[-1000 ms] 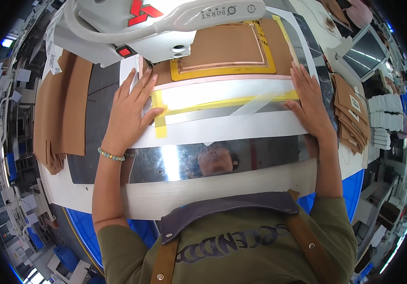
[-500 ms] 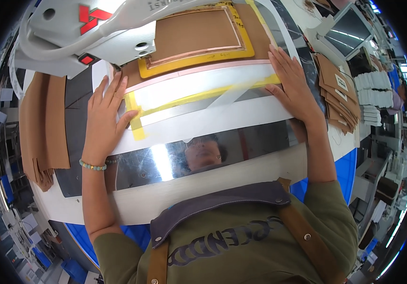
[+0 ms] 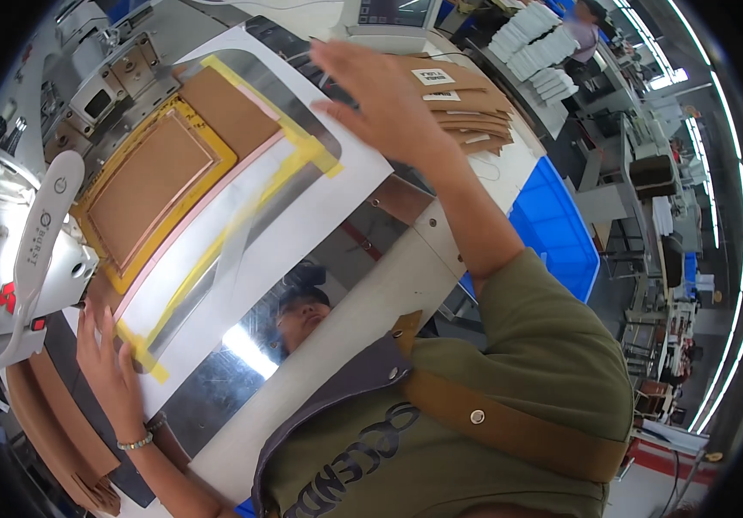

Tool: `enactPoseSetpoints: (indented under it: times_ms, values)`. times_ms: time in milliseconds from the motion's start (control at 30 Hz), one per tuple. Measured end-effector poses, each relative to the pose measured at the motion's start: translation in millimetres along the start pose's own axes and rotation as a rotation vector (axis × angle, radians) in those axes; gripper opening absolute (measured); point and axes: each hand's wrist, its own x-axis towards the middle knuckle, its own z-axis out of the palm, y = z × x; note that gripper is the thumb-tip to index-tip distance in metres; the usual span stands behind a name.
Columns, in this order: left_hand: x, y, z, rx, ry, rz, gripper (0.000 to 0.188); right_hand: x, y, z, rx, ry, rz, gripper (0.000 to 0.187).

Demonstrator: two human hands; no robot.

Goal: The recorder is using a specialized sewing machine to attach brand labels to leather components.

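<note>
My left hand (image 3: 110, 371) lies flat with its fingers stretched out, at the near left corner of a clear plastic template (image 3: 237, 250) edged with yellow tape. A brown leather-like sheet (image 3: 231, 108) lies in the template, and on it rests a yellow frame (image 3: 216, 142) around a brown rectangular panel (image 3: 154, 186). My right hand (image 3: 380, 104) is off the template, above the table between the template's right end and a stack of brown pieces (image 3: 475, 116). It is smeared by motion, with its thumb and fingers apart and nothing seen in it.
A sewing machine head (image 3: 43, 250) with a pale curved guard stands at the left, with metal clamps behind the frame. Folded brown sheets (image 3: 52, 432) hang at the left edge. A shiny metal plate (image 3: 207, 393) lies in front. A blue bin (image 3: 553, 220) sits beyond the table's right edge.
The view has swung to the right. My right hand has lifted off the template's right side and moved out toward the stacked brown pieces. My left hand stays at the left corner.
</note>
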Motion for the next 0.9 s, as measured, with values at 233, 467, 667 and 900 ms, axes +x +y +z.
enactPoseSetpoints:
  times_ms: [233,467,667,900]
  values:
    - [10,0,3,-0.058,0.016,0.039,0.047,-26,113,-82,-0.109,0.028,0.339,0.029]
    - [7,4,-13,-0.315,0.02,-0.011,0.041,-78,233,-37,0.283,-0.333,0.515,0.022]
    - [-5,-6,-47,-0.365,-0.027,-0.147,0.038,-24,200,-71,0.907,-0.13,0.563,0.02]
    - [17,-23,-20,-0.353,-0.086,-0.132,0.041,128,-22,17,0.678,-0.247,0.03,0.024]
